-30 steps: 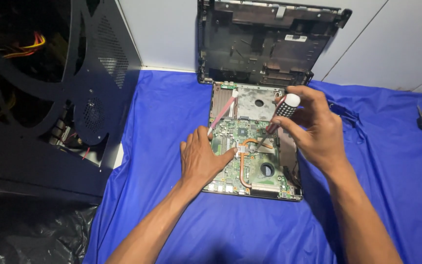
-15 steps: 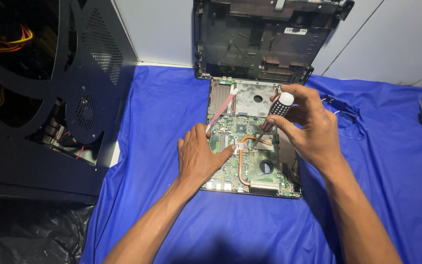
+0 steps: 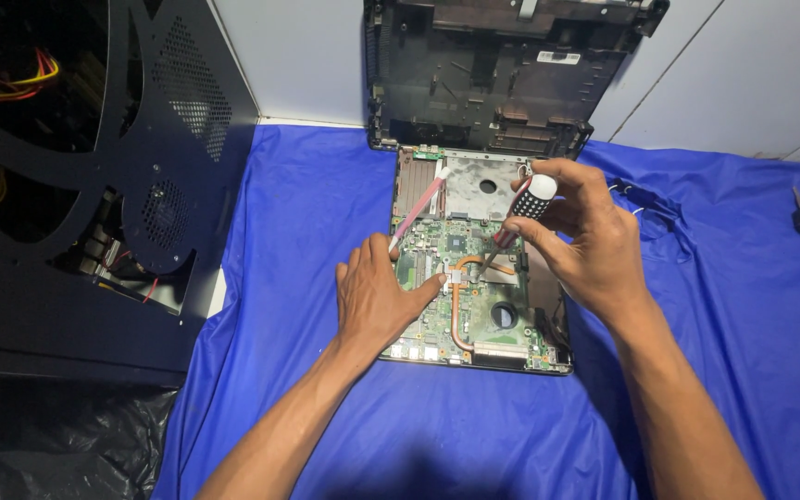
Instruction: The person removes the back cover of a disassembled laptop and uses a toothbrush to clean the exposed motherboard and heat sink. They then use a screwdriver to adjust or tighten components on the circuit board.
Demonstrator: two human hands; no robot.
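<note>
Little has shifted: right hand point(image 3: 585, 236) still grips a screwdriver point(image 3: 515, 222) tip-down on the motherboard point(image 3: 474, 310), left hand point(image 3: 377, 296) resting flat, fingers open, on blue cloth point(image 3: 307, 231).

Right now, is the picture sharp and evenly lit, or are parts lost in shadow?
Head view: sharp and bright over the board, both hands and the screwdriver; soft shadow on the blue cloth under the arms; the black case at left stays murky.
</note>
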